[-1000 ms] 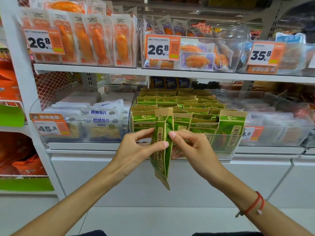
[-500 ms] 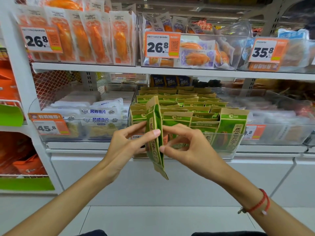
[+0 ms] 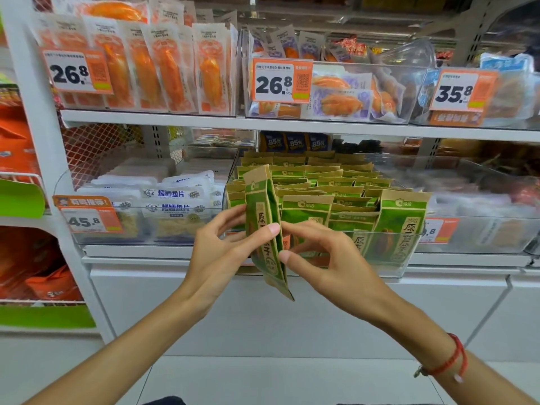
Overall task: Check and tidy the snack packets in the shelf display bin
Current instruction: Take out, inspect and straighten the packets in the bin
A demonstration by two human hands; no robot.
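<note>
Green and kraft-brown, a flat paper snack packet [image 3: 267, 229] stands nearly edge-on to the camera in front of the clear plastic display bin [image 3: 409, 258], held up between both hands, its lower corner hanging below the bin's front wall. The left hand [image 3: 222, 252] grips it from the left, the thumb across the near face and the other fingers curled behind the packet. The right hand [image 3: 324, 258] pinches the packet's right edge between thumb and forefinger, the remaining fingers loosely bent behind. A red cord bracelet [image 3: 451, 361] circles the right wrist.

Inside the bin, rows of matching green and brown packets [image 3: 336, 188] stand upright, filed front to back; one at the bin's right front corner [image 3: 403, 226] leans against the wall, facing forward. An orange price tag [image 3: 438, 230] sits just right of the bin.

Left of the bin, a second clear bin holds white fish-slice packets [image 3: 175, 200] and carries an orange tag marked 45.8 [image 3: 87, 219]. On the white metal shelf [image 3: 292, 125] above the bin, orange-printed vacuum packs [image 3: 163, 62] stand in a row, with tags reading 26.8 [image 3: 280, 81] and 35.8 [image 3: 461, 92].
</note>
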